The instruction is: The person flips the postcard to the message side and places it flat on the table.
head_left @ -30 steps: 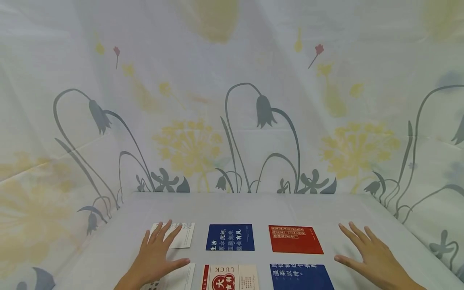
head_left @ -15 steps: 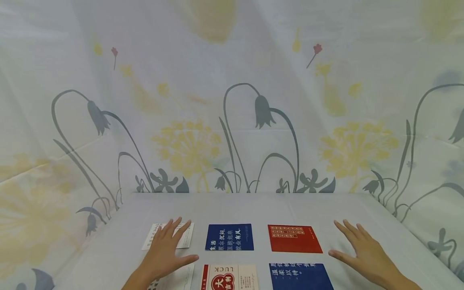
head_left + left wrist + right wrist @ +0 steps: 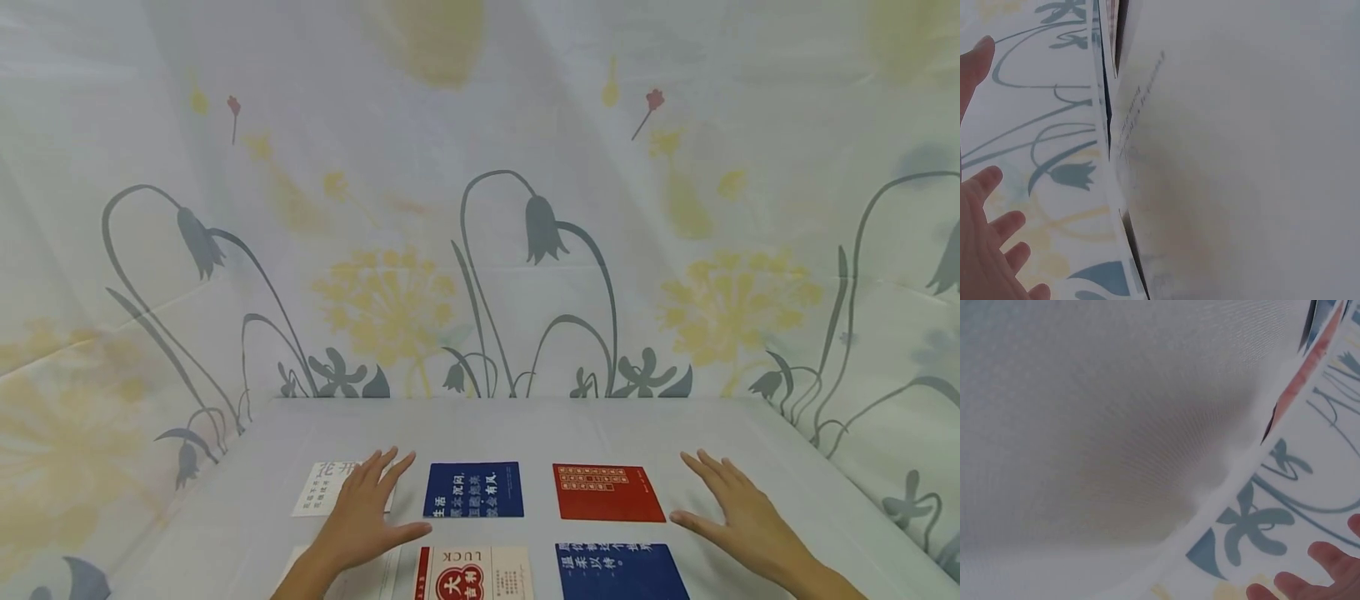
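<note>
Over the left side of the table, the left hand is hovering with its fingers spread, its grip holding nothing, and it is hiding parts of the far white card and the near white card. To the right of the red card, the right hand is hanging with its grip equally wide and bare. Six cards are lying in two rows: the far blue card is sitting between the far white and red ones, the LUCK card between the near white card and the near blue card. Their thin edges are offering little to catch, so a hurried pinch would probably be sliding a card rather than lifting it. A low sweep of the left hand could be nudging the LUCK card askew, and since that hand is covering its nearest cards from the head view, a misjudged press could be creasing a corner.
</note>
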